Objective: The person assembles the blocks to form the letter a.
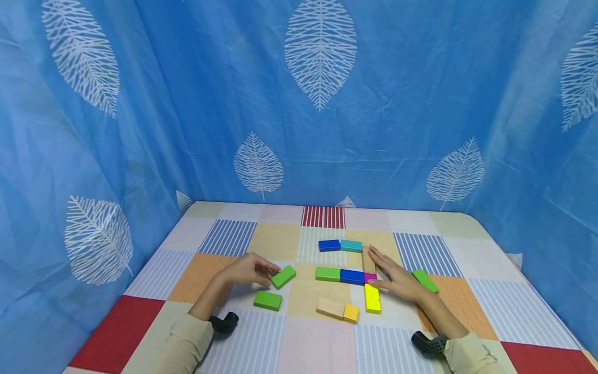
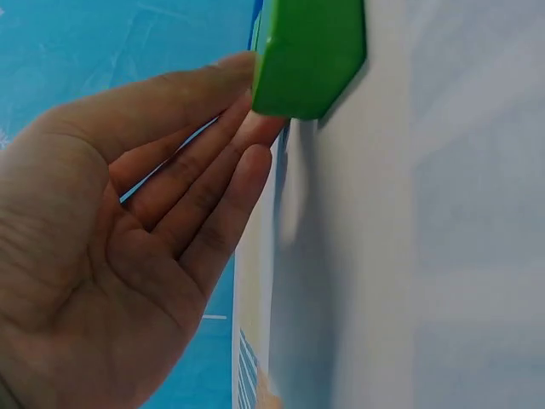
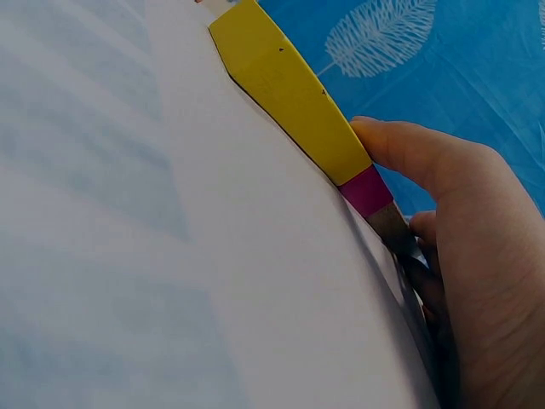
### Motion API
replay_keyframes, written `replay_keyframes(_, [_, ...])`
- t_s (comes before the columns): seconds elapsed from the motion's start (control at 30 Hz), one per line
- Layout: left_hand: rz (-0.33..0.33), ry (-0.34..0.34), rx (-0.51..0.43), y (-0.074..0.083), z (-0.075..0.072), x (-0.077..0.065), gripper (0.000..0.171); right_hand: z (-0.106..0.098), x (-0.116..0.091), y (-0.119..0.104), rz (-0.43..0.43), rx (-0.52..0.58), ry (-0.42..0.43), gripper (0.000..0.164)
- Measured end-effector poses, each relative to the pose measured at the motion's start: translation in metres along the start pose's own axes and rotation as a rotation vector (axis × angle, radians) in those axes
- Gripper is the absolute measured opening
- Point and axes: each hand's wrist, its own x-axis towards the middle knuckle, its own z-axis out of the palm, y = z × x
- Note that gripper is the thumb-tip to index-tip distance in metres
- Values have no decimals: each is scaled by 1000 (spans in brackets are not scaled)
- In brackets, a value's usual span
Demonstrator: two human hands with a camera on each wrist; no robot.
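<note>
At the left of the table, my left hand [image 1: 252, 270] pinches the near end of a green block [image 1: 283, 277] between thumb and fingers. The left wrist view shows the thumb tip against that green block [image 2: 311, 55], with the other fingers partly behind it. A second green block [image 1: 268, 300] lies just in front. My right hand [image 1: 396, 279] rests with extended fingers along a natural wood block [image 1: 369, 259]. Its thumb is by the small magenta block [image 1: 370, 278] and the yellow block [image 1: 372, 298]. In the right wrist view the thumb touches the yellow block [image 3: 294, 89] near the magenta one [image 3: 366, 191].
Left of the wood block run two rows: blue [image 1: 329, 245] with teal [image 1: 351, 246], and green [image 1: 328, 274] with blue [image 1: 352, 277]. Nearer lie a wood block [image 1: 330, 307] and an orange one [image 1: 351, 314]. Another green block [image 1: 425, 281] lies beyond the right wrist. Blue curtains [image 1: 327, 156] surround the table.
</note>
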Motion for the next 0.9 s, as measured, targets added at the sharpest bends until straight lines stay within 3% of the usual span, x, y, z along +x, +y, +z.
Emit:
replay_keyframes(0.1, [22,3,20,1,2,2,36,0,0,0,0,0,0,78])
replay_keyframes(0.33, [28,75,195,1,10,6,56,0,0,0,-9,0,1,78])
replay_keyframes(0.67, [28,14,245,2,19,12,61,-1,1,-1,-7,-6,10,79])
replay_keyframes(0.9, [38,66,320,8,31,22,63,1,1,0,8,6,8,78])
